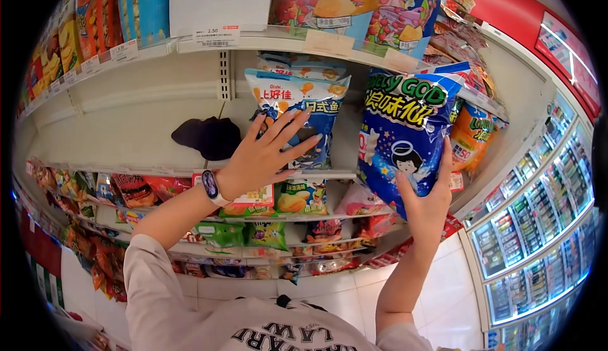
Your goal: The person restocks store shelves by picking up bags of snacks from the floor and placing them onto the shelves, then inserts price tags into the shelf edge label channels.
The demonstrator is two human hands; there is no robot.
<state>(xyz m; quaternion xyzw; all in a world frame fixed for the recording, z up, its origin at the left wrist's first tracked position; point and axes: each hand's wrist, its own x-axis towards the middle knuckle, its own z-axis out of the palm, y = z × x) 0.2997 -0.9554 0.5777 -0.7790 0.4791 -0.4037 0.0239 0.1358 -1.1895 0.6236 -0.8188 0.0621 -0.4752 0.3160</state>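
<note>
My left hand point(278, 145), with a watch point(211, 186) on its wrist, has its fingers spread over the front of a white and blue snack bag point(323, 120) standing on the shelf. To the right, my right hand point(427, 199) grips a large dark blue snack bag point(405, 142) by its lower right part, the thumb on its front. The blue bag is upright and slightly tilted, in front of the shelf edge. A dark cloth point(208, 138) lies on the shelf left of my left hand.
The upper shelf edge point(149, 48) with price tags runs above both hands. An orange bag point(472, 137) stands at right behind the blue one. Lower shelves hold several bags, such as a green one point(303, 197). Glass-door coolers point(532, 218) line the right side.
</note>
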